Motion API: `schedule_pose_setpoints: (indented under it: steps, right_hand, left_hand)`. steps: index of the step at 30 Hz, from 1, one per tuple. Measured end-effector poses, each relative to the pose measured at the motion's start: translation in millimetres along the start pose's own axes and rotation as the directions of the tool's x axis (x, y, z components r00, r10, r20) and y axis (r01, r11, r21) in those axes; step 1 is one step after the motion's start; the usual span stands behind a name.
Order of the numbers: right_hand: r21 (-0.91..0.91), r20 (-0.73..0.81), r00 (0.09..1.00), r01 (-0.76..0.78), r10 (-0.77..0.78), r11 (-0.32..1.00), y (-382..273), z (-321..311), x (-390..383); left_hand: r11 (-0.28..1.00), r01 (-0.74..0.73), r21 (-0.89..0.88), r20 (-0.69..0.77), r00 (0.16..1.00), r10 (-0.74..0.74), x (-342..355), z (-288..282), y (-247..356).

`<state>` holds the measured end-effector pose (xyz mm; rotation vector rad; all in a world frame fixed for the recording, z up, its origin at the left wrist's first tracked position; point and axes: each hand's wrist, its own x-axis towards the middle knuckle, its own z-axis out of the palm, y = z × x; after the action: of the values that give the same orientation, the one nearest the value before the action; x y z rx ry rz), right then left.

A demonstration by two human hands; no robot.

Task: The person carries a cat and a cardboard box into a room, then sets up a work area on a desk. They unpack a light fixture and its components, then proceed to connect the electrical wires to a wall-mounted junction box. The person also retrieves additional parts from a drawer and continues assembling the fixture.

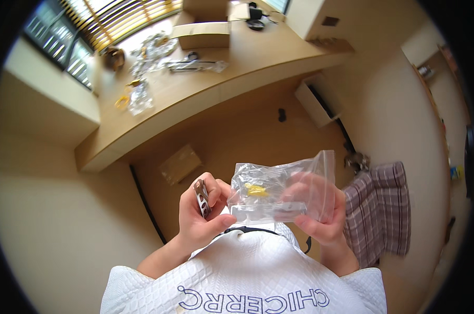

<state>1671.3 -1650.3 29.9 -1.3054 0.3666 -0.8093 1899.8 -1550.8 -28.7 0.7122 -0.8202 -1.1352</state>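
Observation:
In front of my chest I hold up a clear plastic zip bag [268,175]. A small yellow item [256,190] shows inside it, and a clear, long strip-like piece [265,211] lies along its lower part. My right hand [320,209] grips the bag's right end, with the thumb in front and the fingers showing through the plastic behind. My left hand [203,209] is closed round a small silvery metal tool with holes in its handle [202,198]. The left thumb and fingertips are at the bag's left edge; whether they pinch it is hard to make out.
Beyond my hands runs a wooden window ledge [195,97] with an open cardboard box [203,34], several clear plastic bags [153,52] and an orange ring-like item [122,102]. On the floor lies a flat packet [181,164]. A plaid chair [378,209] stands at the right.

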Motion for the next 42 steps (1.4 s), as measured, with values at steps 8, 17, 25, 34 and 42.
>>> schedule_pose_setpoints:
  steps: [8,17,25,34,42]
  right_hand:
    - [-0.174,-0.317,0.948,-0.037,-0.020,0.984,-10,17,20]
    - [-0.196,-0.457,0.887,-0.030,-0.064,0.980,5,19,18]
    - [-0.264,-0.441,0.895,-0.053,-0.072,0.963,4,19,16]
    - [-0.252,-0.485,0.873,-0.081,-0.053,0.964,-3,25,14]
    - [-0.201,-0.499,0.865,-0.057,-0.052,0.978,-8,33,14]
  left_hand:
    - [1.000,-0.019,0.009,0.211,0.977,0.016,83,-24,0]
    - [0.993,0.109,-0.044,0.336,0.938,-0.088,110,-19,9]
    - [0.990,0.138,0.041,0.329,0.933,-0.144,110,-12,16]
    - [0.984,0.166,0.071,0.319,0.930,-0.180,108,-10,23]
    - [0.942,0.328,-0.070,0.242,0.922,-0.303,103,-12,11]
